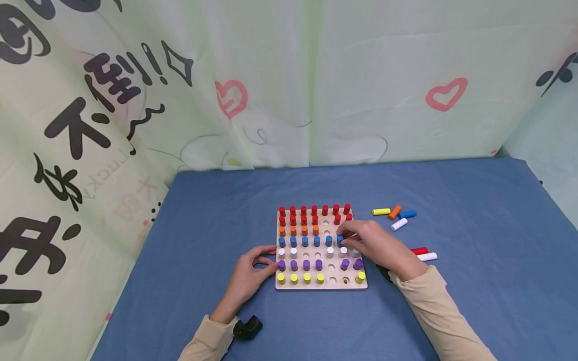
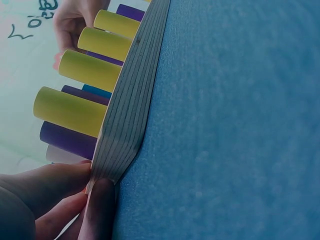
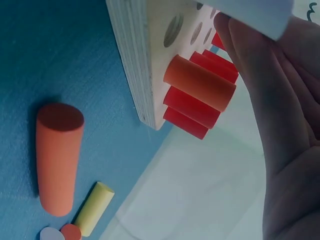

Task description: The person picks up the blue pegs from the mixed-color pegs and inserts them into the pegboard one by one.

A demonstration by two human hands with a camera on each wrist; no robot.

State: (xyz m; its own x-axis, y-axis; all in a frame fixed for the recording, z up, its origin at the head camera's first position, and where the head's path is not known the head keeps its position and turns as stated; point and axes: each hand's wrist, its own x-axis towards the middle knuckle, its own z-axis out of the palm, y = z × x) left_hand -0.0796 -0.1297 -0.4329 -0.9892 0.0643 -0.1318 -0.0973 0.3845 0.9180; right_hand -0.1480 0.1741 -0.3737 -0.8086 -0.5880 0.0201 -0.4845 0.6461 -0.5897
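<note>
A wooden pegboard (image 1: pixel 338 273) holds rows of red, orange, blue, white, purple and yellow pegs, with several bare holes among them. At its left edge, my left hand (image 1: pixel 248 273) grips the near-left side; in the left wrist view the thumb and fingers pinch the plywood edge (image 2: pixel 127 95) beside a yellow peg (image 2: pixel 70 111). Over the board's right side, my right hand (image 1: pixel 379 245) pinches a blue peg (image 1: pixel 340 240) upright in the blue row. An orange peg (image 3: pixel 200 82) stands near the right fingers in the right wrist view. That hand hides some right-hand holes from the head view.
Right of the board lie loose pegs: yellow (image 1: pixel 381 211), orange (image 1: pixel 395 212), blue (image 1: pixel 407 214) and white (image 1: pixel 399 224). Behind the right wrist lie a red peg (image 1: pixel 420 250) and another white peg (image 1: pixel 427 256). A printed curtain hangs behind the blue cloth (image 1: pixel 217 210).
</note>
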